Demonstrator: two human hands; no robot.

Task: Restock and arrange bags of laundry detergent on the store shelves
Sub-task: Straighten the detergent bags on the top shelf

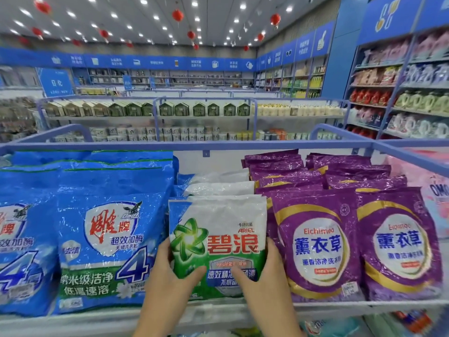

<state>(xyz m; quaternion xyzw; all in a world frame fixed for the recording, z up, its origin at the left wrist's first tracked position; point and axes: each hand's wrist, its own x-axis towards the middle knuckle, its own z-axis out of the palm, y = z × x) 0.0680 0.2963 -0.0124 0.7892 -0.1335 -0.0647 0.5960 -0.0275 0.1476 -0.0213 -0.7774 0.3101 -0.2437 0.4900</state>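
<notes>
A white and green Ariel detergent bag (218,229) stands upright at the front of the top shelf (218,310), in the middle row. My left hand (167,276) grips its lower left edge, thumb across the front. My right hand (264,276) grips its lower right edge, thumb on the front too. More white bags (218,188) are lined up behind it. Blue detergent bags (107,244) fill the rows to the left. Purple lavender bags (318,242) fill the rows to the right.
A blue rail (218,145) runs along the back of the shelf. Pink bags (435,198) sit at the far right. A lower shelf with more packages (328,327) shows below. Further aisles and wall shelves (401,93) stand behind.
</notes>
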